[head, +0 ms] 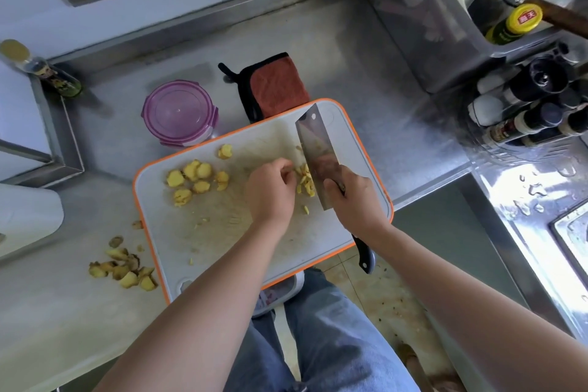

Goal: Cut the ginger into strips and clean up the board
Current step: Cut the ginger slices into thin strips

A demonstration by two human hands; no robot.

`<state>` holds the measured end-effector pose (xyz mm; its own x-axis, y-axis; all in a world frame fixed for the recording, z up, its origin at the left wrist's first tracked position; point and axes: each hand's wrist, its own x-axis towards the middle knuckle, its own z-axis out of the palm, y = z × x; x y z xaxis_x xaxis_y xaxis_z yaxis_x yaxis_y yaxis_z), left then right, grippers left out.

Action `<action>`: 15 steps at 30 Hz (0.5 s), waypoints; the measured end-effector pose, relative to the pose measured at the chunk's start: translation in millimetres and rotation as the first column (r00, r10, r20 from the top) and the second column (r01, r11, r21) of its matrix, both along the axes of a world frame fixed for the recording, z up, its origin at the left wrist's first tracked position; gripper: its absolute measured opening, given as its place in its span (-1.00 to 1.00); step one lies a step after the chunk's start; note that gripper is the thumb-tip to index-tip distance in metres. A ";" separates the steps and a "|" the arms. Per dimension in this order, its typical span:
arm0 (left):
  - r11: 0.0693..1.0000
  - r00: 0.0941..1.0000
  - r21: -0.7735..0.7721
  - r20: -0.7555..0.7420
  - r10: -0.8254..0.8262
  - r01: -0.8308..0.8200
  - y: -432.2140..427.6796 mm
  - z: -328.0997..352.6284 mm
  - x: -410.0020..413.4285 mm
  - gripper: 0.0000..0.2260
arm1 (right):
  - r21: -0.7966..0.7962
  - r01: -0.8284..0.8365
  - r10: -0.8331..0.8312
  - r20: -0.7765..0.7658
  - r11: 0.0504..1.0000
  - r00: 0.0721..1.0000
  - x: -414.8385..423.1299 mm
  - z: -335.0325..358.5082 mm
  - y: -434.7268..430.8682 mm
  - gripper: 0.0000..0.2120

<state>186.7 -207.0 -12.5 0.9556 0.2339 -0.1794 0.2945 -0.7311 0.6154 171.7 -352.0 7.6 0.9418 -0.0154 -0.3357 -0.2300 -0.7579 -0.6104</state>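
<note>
A white cutting board [222,232] with an orange rim lies on the steel counter. Several yellow ginger slices [195,180] sit on its left half. A small heap of ginger strips [305,180] lies just left of the cleaver [318,149]. My right hand [353,197] grips the cleaver where blade meets handle, edge down on the board. My left hand [270,191] has its fingers curled over the ginger right beside the blade, pinching it in place.
Ginger peelings [127,267] lie on the counter left of the board. A purple-lidded container [179,113] and a red cloth [275,86] sit behind the board. Bottles [528,105] and a rack stand at the right, a sink [572,232] further right.
</note>
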 end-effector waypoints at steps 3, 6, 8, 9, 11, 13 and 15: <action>0.993 0.999 0.107 -0.008 -0.044 0.044 -4.0 -0.8 3.3 -0.89 | 0.007 -0.009 0.009 0.005 1.000 1.000 -0.9 -0.7 -1.5 -0.80; 0.985 0.998 0.160 -0.002 -0.062 0.062 -4.9 -3.2 6.1 -0.94 | 0.017 -0.013 0.014 -0.005 1.000 1.000 -1.4 -1.0 -2.6 -0.81; 0.984 0.997 0.160 -0.005 -0.082 0.082 -5.3 -3.5 7.7 -0.96 | 0.018 -0.017 0.017 -0.008 1.000 1.000 -1.3 -0.1 -3.5 -0.81; 0.985 0.996 0.150 -0.010 -0.087 0.088 -5.1 -3.4 8.4 -0.97 | 0.020 -0.015 0.015 -0.011 1.000 1.000 -1.2 -0.2 -4.0 -0.81; 0.988 0.996 0.121 -0.020 -0.089 0.091 -2.8 -3.9 9.3 -0.97 | 0.026 -0.014 0.015 -0.015 1.000 1.000 -0.9 0.3 -3.7 -0.81; 0.984 0.992 0.127 -0.017 -0.123 0.124 1.4 -5.3 8.6 -0.93 | 0.028 -0.022 0.022 -0.014 0.999 1.000 0.0 -0.2 -2.8 -0.81; 0.973 0.984 0.153 -0.007 -0.176 0.175 4.2 -5.8 7.4 -0.84 | 0.035 -0.018 0.018 -0.010 0.999 1.000 0.5 -0.7 -2.4 -0.81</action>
<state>194.1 -202.8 -18.3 0.9852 0.0866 -0.1478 0.1494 -0.8565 0.4941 172.2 -354.4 6.9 0.9385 0.0136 -0.3451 -0.2226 -0.7404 -0.6343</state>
